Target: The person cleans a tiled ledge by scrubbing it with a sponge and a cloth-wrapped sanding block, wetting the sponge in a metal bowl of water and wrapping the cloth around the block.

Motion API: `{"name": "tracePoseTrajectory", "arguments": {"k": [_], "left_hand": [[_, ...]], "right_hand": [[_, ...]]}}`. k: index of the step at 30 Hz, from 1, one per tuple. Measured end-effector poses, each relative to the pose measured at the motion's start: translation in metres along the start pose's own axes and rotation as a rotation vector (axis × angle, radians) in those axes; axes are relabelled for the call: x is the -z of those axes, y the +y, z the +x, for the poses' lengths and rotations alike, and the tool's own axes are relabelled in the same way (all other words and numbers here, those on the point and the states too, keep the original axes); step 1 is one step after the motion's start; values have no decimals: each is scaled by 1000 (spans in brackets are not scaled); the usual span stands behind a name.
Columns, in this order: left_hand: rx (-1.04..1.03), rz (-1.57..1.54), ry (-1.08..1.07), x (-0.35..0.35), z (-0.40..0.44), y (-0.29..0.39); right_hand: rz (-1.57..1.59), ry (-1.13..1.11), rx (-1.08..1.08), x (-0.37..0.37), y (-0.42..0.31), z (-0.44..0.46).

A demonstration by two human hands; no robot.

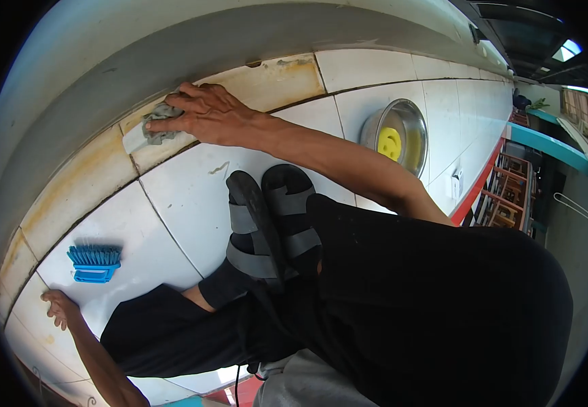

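Note:
My right hand (209, 114) presses a crumpled grey cloth (161, 127) onto the yellow-stained tile strip (80, 183) along the base of the wall. Its fingers are bent over the cloth. A bright white patch (136, 140) shows beside the cloth; I cannot tell whether it is tile or a separate thing. At the lower left, my left hand (62, 309) rests on the white tiles with loosely bent fingers apart and nothing in them. Near it lies a blue scrubbing brush (96, 264), bristles toward the wall.
A metal bowl (414, 136) with a yellow sponge-like piece (389, 143) stands on the tiled floor (192, 186) to the right. My grey-strapped sandals (252, 227) are between my hands. Wooden furniture (511, 193) stands beyond a red edge at far right.

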State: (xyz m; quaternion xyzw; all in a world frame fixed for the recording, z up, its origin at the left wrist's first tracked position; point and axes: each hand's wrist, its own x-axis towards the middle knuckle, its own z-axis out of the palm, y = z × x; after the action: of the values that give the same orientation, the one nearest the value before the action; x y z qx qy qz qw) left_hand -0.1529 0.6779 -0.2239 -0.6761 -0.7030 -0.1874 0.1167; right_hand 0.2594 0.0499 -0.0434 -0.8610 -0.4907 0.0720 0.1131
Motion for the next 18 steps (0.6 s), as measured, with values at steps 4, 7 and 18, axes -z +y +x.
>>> {"name": "tracePoseTrajectory", "arguments": {"k": [4,7,18], "left_hand": [[53,23,-171,67,-22,36],[38,61,-157,95,-39,55],[106,13,-235,138,-63,90]], "right_hand": [[-76,45,20,-4,8,-8],[-270,-10,-84,48,71,-66],[-74,27,-42,10,18,-6]]}}
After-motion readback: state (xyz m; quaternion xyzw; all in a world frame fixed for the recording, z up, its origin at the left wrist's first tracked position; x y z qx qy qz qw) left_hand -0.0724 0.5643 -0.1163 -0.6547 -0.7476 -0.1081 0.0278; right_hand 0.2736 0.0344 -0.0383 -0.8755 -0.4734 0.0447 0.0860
